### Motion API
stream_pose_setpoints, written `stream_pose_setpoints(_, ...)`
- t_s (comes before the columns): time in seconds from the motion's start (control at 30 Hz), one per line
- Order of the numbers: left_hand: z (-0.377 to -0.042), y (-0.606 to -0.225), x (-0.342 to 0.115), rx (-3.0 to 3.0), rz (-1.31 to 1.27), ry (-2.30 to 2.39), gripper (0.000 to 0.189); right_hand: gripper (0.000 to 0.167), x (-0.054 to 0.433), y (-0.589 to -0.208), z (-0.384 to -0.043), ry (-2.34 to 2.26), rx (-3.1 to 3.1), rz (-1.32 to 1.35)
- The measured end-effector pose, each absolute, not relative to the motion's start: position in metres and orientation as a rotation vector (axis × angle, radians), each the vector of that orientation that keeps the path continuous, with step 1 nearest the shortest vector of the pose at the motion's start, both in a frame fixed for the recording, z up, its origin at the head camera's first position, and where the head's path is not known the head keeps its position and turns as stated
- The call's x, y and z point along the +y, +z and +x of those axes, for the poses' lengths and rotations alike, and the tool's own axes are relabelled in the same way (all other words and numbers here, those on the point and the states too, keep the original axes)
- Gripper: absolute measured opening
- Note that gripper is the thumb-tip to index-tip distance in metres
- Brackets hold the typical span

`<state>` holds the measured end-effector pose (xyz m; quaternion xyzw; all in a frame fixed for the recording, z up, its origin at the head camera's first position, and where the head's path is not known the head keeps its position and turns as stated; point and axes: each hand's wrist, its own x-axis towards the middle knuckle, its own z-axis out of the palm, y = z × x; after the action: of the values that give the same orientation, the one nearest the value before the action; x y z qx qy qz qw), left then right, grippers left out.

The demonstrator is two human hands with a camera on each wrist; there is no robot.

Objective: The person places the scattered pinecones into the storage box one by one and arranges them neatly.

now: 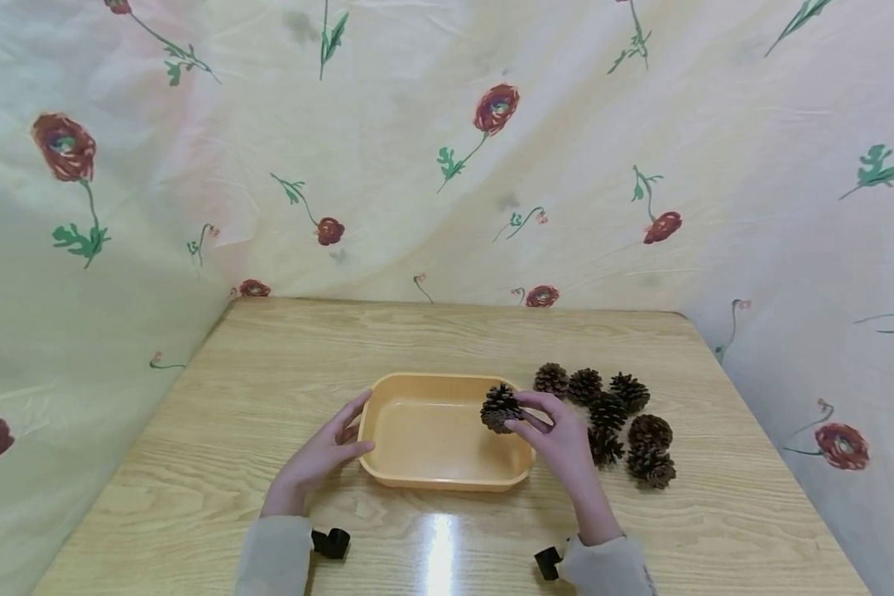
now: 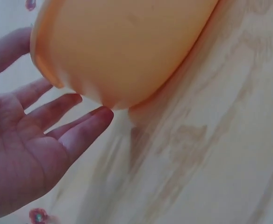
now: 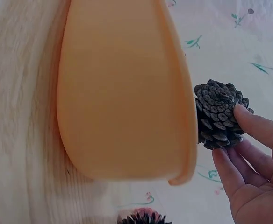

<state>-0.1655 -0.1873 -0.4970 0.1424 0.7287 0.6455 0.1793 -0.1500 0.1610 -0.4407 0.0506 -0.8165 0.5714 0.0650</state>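
A pale orange rectangular plastic basin (image 1: 432, 430) stands on the wooden table, nothing lying inside it. My left hand (image 1: 328, 451) holds its left end, the thumb at the rim and the fingers spread along the outer wall (image 2: 122, 51). Over the basin's right end, my right hand (image 1: 562, 434) pinches a dark brown pine cone (image 1: 500, 408) between thumb and fingertips. The right wrist view shows this pine cone (image 3: 220, 112) just above the rim, its scaly base toward the camera.
Right of the basin lies a cluster of several pine cones (image 1: 608, 411), close to my right forearm. Floral cloth (image 1: 410, 165) hangs behind the table (image 1: 305, 331) and along both sides. A black wrist mount (image 1: 331, 543) sticks out from each sleeve.
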Motion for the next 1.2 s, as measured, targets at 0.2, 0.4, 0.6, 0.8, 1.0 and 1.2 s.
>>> stream_pose_setpoints(0.2,-0.171,-0.501,-0.188,1.988,0.442,1.872,0.084,0.042,0.150,-0.444,-0.151,1.750,-2.476,0.166)
stream_pose_setpoints(0.4,-0.173,-0.506,-0.187,1.934,0.469,1.913,0.084,0.041,0.137,-0.448,-0.152,1.810,-2.461,0.174)
stream_pose_setpoints(0.6,-0.172,-0.508,-0.187,1.930,0.481,1.912,0.085,0.040,0.126,-0.452,-0.154,1.849,-2.441,0.168)
stream_pose_setpoints(0.8,-0.171,-0.507,-0.186,1.946,0.518,1.892,0.085,0.038,0.115,-0.458,-0.157,1.861,-2.419,0.199)
stream_pose_setpoints(1.0,-0.171,-0.507,-0.186,1.938,0.519,1.897,0.085,0.036,0.105,-0.462,-0.161,1.839,-2.416,0.231)
stream_pose_setpoints(1.2,-0.173,-0.515,-0.189,1.834,0.561,1.963,0.083,0.036,0.095,-0.464,-0.164,1.796,-2.424,0.253)
